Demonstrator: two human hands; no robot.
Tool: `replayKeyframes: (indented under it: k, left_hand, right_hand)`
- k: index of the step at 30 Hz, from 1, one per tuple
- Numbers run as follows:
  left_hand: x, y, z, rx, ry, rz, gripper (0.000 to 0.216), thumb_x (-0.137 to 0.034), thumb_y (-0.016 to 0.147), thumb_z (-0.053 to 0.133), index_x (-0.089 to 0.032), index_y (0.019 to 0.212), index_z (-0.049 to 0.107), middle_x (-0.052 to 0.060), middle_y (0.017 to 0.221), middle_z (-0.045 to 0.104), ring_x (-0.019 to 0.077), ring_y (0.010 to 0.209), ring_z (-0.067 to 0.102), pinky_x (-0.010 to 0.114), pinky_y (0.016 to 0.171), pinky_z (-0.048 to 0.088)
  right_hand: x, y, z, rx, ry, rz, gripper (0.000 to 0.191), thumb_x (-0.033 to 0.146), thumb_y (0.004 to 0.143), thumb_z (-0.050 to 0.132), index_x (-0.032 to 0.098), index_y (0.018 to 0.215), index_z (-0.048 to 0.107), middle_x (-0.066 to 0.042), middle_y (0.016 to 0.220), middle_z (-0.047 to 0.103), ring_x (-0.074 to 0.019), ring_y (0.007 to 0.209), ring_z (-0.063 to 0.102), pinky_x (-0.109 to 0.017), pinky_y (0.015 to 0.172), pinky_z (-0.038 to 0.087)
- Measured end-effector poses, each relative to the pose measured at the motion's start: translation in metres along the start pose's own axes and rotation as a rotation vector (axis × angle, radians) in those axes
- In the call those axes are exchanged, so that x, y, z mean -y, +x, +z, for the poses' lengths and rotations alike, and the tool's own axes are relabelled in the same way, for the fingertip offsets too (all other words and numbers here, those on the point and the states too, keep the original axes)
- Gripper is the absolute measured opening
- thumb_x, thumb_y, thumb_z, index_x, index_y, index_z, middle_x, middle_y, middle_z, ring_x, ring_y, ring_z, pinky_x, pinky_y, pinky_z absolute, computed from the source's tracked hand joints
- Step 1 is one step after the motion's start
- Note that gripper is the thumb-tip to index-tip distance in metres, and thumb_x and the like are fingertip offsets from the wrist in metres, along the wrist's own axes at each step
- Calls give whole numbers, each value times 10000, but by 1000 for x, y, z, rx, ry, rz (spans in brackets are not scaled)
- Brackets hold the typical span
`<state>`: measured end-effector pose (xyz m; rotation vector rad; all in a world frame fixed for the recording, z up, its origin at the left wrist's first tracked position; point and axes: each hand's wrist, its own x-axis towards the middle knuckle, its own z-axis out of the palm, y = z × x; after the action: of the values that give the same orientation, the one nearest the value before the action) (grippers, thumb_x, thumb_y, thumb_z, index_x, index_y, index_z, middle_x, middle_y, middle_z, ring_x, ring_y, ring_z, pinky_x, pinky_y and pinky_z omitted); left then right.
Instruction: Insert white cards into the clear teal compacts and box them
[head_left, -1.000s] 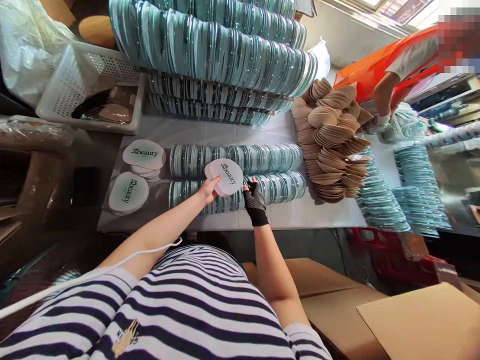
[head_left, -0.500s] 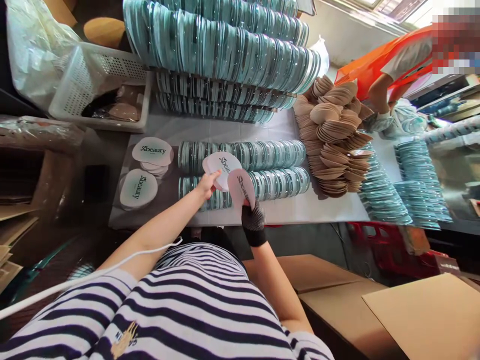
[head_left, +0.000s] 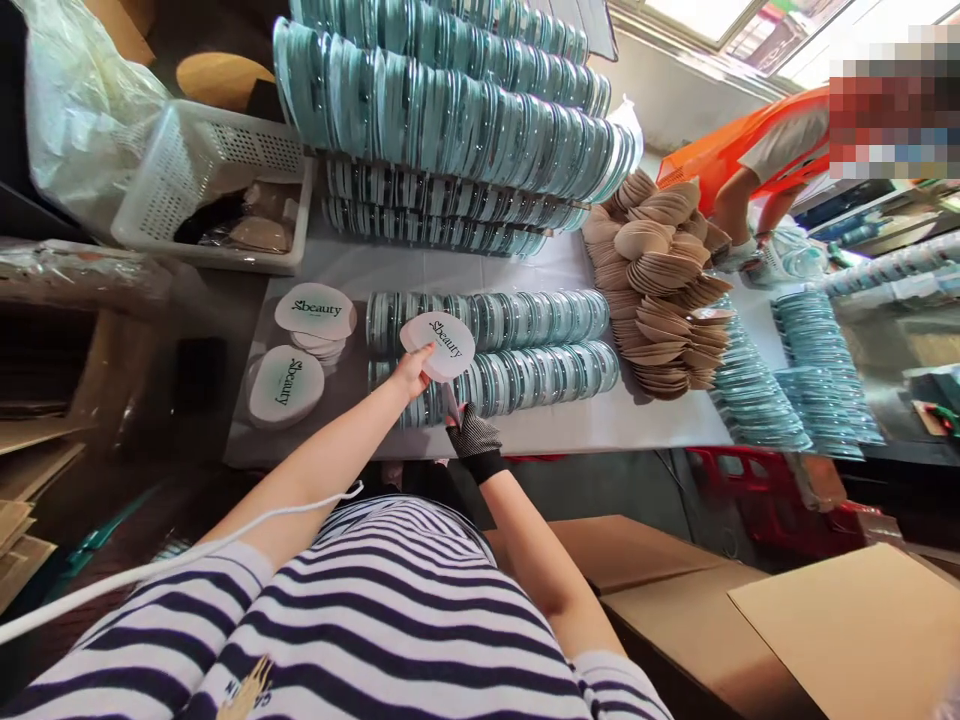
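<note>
Bare-skinned, my left hand (head_left: 412, 372) is closed on a white rounded card (head_left: 448, 346) printed "beauty"; whether more cards lie beneath it I cannot see. My right hand (head_left: 475, 436), in a dark fingerless glove, pinches another card (head_left: 452, 400), turned almost edge-on just below the first. Under both hands run two rows of clear-wrapped discs (head_left: 540, 375) standing on edge on the white-covered table (head_left: 540, 430). Left of these lie two piles of the same cards, an upper pile (head_left: 315, 310) and a lower pile (head_left: 286, 386).
Tall stacked rows of wrapped discs (head_left: 450, 115) stand at the back. A white perforated basket (head_left: 214, 255) is at the left, brown oval pieces (head_left: 660, 300) to the right, with more wrapped stacks (head_left: 757, 380) beyond. Another person's arm (head_left: 735, 200) shows there. Cardboard boxes (head_left: 675, 610) stand below.
My right hand has moved left and down, and its card has turned from face-on to nearly edge-on. The left hand's cards now look squared up as one. The view has shifted slightly.
</note>
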<state>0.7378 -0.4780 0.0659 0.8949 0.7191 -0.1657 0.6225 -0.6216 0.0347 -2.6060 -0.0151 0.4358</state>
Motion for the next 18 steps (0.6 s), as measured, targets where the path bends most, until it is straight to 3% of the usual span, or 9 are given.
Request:
replayKeyframes:
  k: [5, 9, 14, 18]
  left_hand:
    - [0, 1, -1, 9, -24, -34, 376, -126, 792, 705, -147, 1160, 631, 87, 937, 752, 185, 785, 721, 301, 752, 595]
    - [0, 1, -1, 14, -33, -34, 320, -107, 806, 683, -141, 1123, 653, 78, 894, 751, 179, 763, 714, 296, 755, 586]
    - [-1, 2, -3, 7, -63, -58, 262, -105, 813, 677, -146, 1071, 666, 63, 851, 745, 169, 757, 709, 286, 756, 582]
    - [-4, 1, -9, 41, -74, -73, 329, -121, 808, 688, -162, 1132, 651, 76, 938, 744, 184, 839, 713, 310, 815, 580]
  right_hand:
    - [-7, -12, -1, -55, 47, 46, 261, 313, 979, 377, 186, 1063, 589, -84, 963, 705, -183, 819, 644, -237, 649, 349]
    - [7, 8, -1, -68, 64, 41, 263, 270, 986, 358, 163, 1052, 590, -103, 964, 697, -184, 849, 639, -241, 682, 364]
    - [15, 24, -5, -3, 22, 34, 302, 287, 996, 336, 156, 1083, 594, -124, 911, 692, -205, 810, 648, -272, 686, 386]
    - [17, 27, -6, 78, 2, -37, 244, 273, 966, 406, 177, 1052, 613, -136, 896, 695, -234, 840, 664, -298, 714, 423]
